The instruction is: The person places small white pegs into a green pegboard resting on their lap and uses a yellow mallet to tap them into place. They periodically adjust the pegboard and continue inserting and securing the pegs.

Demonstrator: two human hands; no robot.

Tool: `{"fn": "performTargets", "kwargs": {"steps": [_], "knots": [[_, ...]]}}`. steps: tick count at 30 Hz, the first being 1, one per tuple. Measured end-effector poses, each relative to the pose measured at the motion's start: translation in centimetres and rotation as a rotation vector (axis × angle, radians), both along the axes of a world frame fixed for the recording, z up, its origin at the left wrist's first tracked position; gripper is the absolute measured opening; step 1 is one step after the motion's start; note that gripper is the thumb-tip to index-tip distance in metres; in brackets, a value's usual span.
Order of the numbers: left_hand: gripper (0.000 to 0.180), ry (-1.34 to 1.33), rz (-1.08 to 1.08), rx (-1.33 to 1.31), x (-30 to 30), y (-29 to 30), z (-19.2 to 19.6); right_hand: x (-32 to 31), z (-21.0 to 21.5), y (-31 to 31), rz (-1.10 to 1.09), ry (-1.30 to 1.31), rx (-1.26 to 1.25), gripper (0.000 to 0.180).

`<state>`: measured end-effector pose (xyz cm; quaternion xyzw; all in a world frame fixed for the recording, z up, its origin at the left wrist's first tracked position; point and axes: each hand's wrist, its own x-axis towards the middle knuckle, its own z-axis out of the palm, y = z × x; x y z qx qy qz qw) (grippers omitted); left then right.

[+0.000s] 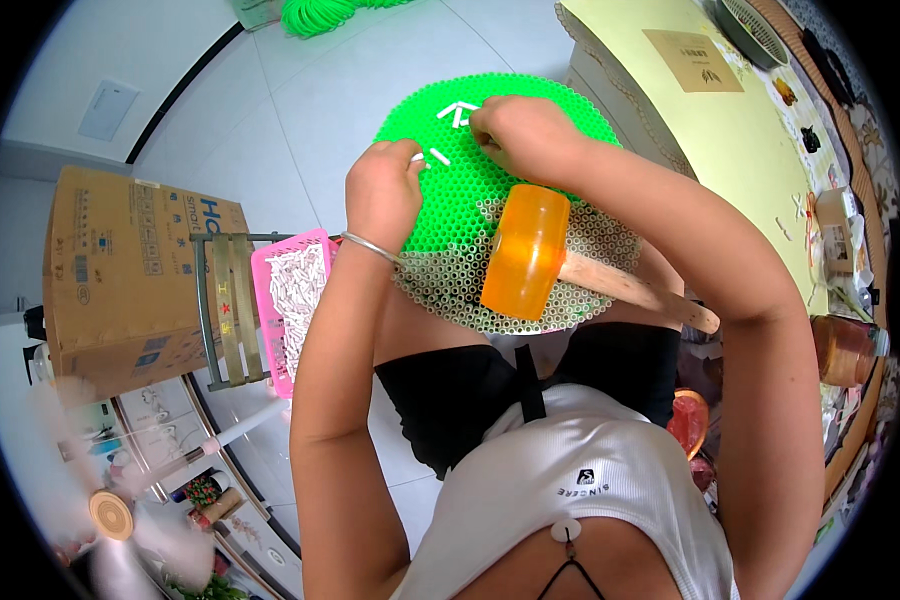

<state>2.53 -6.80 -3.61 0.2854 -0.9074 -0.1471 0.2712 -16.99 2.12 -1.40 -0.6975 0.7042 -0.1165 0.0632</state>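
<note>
left hand [382, 192] seemingly pinching white peg [417, 157], green disc [460, 215]

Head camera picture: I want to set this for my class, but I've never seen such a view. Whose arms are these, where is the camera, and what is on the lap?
The camera sits on the person's head and looks down, so the arms rising from the lower edge are their own. The fisheye lens bends straight edges.

A round green perforated disc lies on the lap, its near part pale. On it rests a mallet with an orange translucent head and wooden handle; nobody holds it.

The left hand pinches a small white piece at the disc. The right hand presses beside more white pieces. To the left, a pink basket holds many such pieces.
</note>
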Motion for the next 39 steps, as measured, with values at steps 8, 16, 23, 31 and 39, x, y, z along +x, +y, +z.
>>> {"fn": "performTargets", "kwargs": {"steps": [8,16,23,31,39], "knots": [[0.011,-0.03,-0.037,-0.032,-0.3,-0.5,0.1,0.1,0.3,0.1,-0.008,-0.067,0.146,0.02],[0.01,-0.057,-0.062,0.349,1.2,1.6,2.2,-0.2,0.3,-0.3,0.051,-0.128,0.122,0.022],[0.01,0.02,-0.19,0.173,1.3,4.1,1.5,0.6,1.0,-0.5,0.015,-0.197,0.139,0.013],[0.007,-0.04,-0.179,0.027,0.4,4.0,1.2,-0.8,0.8,1.1,0.024,-0.429,0.091,0.013],[0.009,-0.005,-0.044,0.108,-2.2,1.9,1.7,-0.5,1.9,0.3,0.028,-0.309,0.194,0.008]]}}
